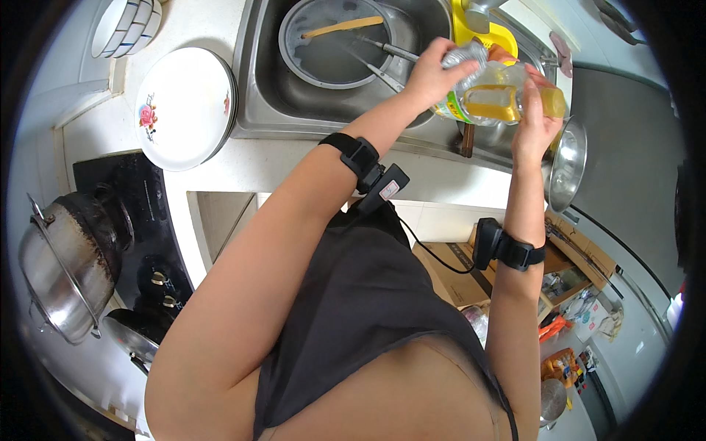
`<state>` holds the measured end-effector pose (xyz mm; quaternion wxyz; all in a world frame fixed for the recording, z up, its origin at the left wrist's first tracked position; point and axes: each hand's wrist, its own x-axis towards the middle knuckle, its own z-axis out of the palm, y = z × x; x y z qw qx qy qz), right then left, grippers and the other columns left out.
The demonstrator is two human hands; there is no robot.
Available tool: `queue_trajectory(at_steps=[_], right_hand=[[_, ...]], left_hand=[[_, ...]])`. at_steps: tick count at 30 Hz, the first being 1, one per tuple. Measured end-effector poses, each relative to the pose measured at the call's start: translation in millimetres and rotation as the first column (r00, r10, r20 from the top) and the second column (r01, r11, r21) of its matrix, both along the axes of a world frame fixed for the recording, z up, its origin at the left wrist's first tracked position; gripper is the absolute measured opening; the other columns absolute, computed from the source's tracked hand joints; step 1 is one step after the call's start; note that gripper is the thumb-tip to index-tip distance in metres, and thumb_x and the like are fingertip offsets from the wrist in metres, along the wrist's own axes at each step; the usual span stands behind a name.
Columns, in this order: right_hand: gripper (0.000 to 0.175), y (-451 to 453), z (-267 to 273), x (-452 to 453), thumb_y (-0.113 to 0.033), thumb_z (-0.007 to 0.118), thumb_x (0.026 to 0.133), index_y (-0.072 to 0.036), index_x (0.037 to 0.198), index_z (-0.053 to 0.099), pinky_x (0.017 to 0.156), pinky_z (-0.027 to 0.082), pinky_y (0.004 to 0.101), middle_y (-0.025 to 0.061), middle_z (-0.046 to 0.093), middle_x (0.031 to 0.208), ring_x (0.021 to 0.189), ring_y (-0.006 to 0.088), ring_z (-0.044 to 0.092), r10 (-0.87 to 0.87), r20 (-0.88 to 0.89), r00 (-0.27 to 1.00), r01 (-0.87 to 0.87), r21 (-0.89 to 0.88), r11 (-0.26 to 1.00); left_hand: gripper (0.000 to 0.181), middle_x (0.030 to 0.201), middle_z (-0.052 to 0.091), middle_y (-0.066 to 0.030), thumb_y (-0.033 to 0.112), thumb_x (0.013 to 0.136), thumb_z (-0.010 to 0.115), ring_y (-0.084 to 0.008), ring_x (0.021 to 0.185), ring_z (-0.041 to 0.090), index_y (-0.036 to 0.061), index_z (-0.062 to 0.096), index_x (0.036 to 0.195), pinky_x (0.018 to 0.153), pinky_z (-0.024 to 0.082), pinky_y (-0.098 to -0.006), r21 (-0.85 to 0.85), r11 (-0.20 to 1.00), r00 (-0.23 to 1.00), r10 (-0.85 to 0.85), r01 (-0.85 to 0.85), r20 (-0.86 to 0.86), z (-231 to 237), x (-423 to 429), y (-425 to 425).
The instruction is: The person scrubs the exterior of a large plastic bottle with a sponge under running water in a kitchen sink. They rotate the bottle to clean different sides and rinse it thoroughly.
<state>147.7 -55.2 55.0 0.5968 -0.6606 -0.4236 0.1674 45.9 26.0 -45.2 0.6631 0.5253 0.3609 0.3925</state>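
Note:
My left hand is over the right part of the sink, its fingers closed on a silvery scouring pad. My right hand grips a clear plastic bottle near its yellow cap. The bottle lies tilted on its side, with yellow liquid inside and a green and yellow label partly hidden. Left of my hands, a round metal basin with cloudy water sits in the steel sink. A wooden utensil and two metal-handled utensils rest at the basin.
A yellow plastic strainer stands behind the bottle, near the faucet. Stacked white plates and bowls are on the left counter. A metal bowl is at the right edge. Pots stand by the black stove.

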Motion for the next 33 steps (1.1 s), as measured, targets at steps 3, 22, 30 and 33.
queue_trajectory(at_steps=[3, 22, 30, 33], right_hand=[[0.016, 2, 3, -2, -0.004, 0.054, 0.08, 0.003, 0.094, 0.055, 0.089, 0.039, 0.0308, 0.0165, 0.057, 0.106, 0.098, 0.0191, 0.052, 0.011, 0.022, 1.0, -0.01, -0.01, 1.0], [0.017, 4, 2, -6, -0.004, 0.055, 0.08, 0.003, 0.094, 0.056, 0.089, 0.04, 0.0309, 0.0168, 0.057, 0.105, 0.098, 0.0193, 0.053, 0.008, 0.022, 1.0, -0.008, 0.012, 1.0], [0.015, 5, 1, -7, -0.003, 0.056, 0.079, 0.003, 0.093, 0.056, 0.088, 0.041, 0.031, 0.0154, 0.059, 0.102, 0.096, 0.0193, 0.055, 0.006, 0.011, 1.0, -0.006, 0.049, 0.999], [0.013, 5, -1, -5, 0.001, 0.058, 0.077, 0.003, 0.09, 0.056, 0.089, 0.041, 0.0322, 0.0148, 0.06, 0.099, 0.095, 0.0205, 0.056, -0.004, -0.004, 1.0, 0.004, 0.057, 0.998]], left_hand=[[0.047, 0.105, 0.054, -0.0137, 0.021, 0.082, 0.059, -0.0196, 0.094, 0.053, 0.003, 0.041, 0.121, 0.083, 0.042, -0.0299, 0.064, 0.994, 0.996, 0.091, -0.092, 0.013, -8, -6, 12], [0.041, 0.112, 0.052, -0.0156, 0.027, 0.084, 0.056, -0.0256, 0.099, 0.053, 0.0055, 0.048, 0.118, 0.082, 0.042, -0.0307, -0.026, 0.999, 0.999, -0.021, 0.02, -0.048, -19, -50, -22], [0.042, 0.096, 0.057, -0.0114, 0.022, 0.077, 0.065, -0.0179, 0.085, 0.056, 0.0013, 0.049, 0.11, 0.071, 0.046, -0.0282, 0.049, 0.993, 0.994, -0.11, 0.109, 0.018, -13, -33, -13], [0.045, 0.097, 0.056, -0.0094, 0.019, 0.074, 0.068, -0.0156, 0.087, 0.055, 0.0021, 0.048, 0.112, 0.072, 0.046, -0.0266, -0.232, 0.961, 0.981, -0.118, 0.153, 0.157, -5, -30, -25]])
